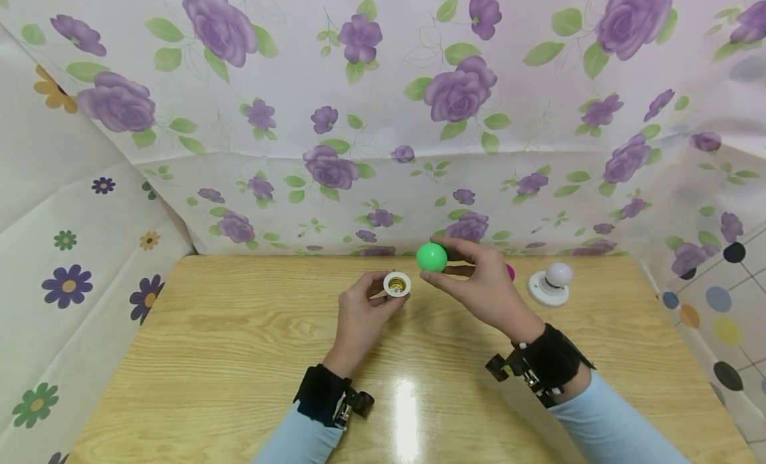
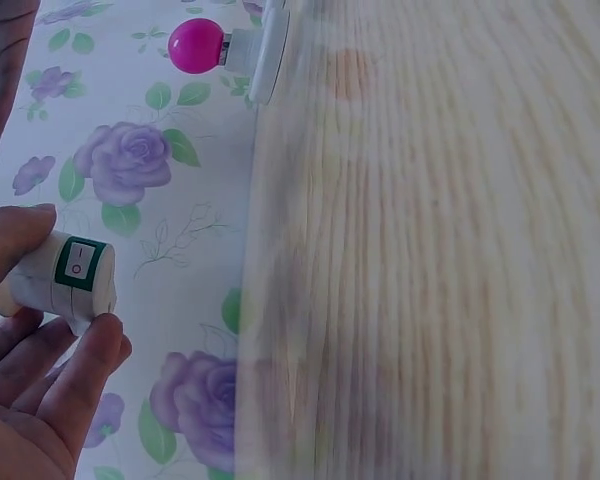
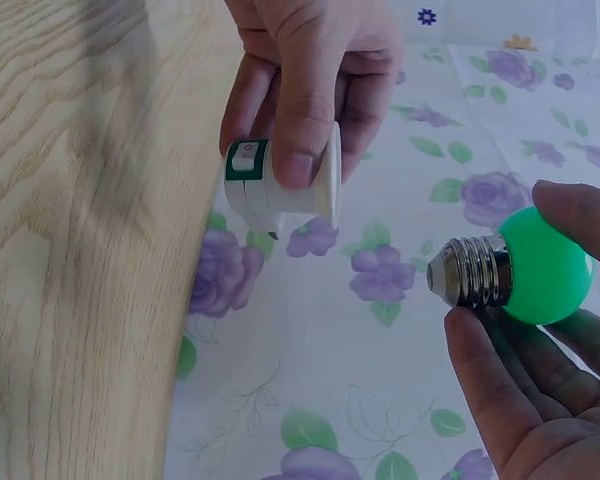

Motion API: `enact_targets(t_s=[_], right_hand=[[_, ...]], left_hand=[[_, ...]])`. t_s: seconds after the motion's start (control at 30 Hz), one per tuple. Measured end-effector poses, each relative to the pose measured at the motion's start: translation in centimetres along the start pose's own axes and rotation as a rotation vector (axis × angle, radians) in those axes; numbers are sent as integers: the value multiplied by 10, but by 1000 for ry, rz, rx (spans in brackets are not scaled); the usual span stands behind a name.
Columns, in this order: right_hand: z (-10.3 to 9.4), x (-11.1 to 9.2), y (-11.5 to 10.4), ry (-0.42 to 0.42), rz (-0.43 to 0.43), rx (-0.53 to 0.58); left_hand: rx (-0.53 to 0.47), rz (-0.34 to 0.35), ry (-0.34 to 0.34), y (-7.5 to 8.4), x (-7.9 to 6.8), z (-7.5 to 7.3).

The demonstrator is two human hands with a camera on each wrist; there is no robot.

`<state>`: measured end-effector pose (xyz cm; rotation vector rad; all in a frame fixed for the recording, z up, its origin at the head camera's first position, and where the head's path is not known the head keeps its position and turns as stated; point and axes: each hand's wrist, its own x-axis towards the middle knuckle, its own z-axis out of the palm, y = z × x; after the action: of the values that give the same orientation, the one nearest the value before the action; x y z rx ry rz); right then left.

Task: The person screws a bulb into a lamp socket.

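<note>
My left hand (image 1: 362, 308) pinches a white lamp socket (image 1: 389, 274) between thumb and fingers. Its round mouth faces up toward the head camera, with brass-coloured metal inside. A rocker switch in a green frame (image 2: 82, 262) shows on its side in the left wrist view. To the right, my right hand (image 1: 487, 288) grips a round green light bulb (image 1: 432, 257) by its globe. In the right wrist view the bulb's silver screw base (image 3: 470, 272) points toward the socket. Bulb and socket are apart, with a small gap between them.
Behind the right hand, a pink bulb (image 1: 510, 272) is mostly hidden; in the left wrist view it sits in a white holder (image 2: 245, 50). A white bulb (image 1: 559, 274) stands in a round white base (image 1: 547, 296) on the wooden table (image 1: 239, 357). Flowered cloth (image 1: 269, 118) hangs behind.
</note>
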<state>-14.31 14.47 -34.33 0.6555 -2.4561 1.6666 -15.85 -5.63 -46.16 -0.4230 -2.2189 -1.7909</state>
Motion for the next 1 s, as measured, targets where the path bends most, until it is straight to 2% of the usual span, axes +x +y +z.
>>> enact_targets(t_s=[0.17,0.57,1.0], right_hand=[[3,1,-2,-7,11,25],[10,2,-1,-46,33,99],[19,4,9,-52,27,136]], left_hand=[[10,-26,-15,2,-1,0],[-13,11,-36,-2,-2,5],[-35,0,-57,-3,-3,8]])
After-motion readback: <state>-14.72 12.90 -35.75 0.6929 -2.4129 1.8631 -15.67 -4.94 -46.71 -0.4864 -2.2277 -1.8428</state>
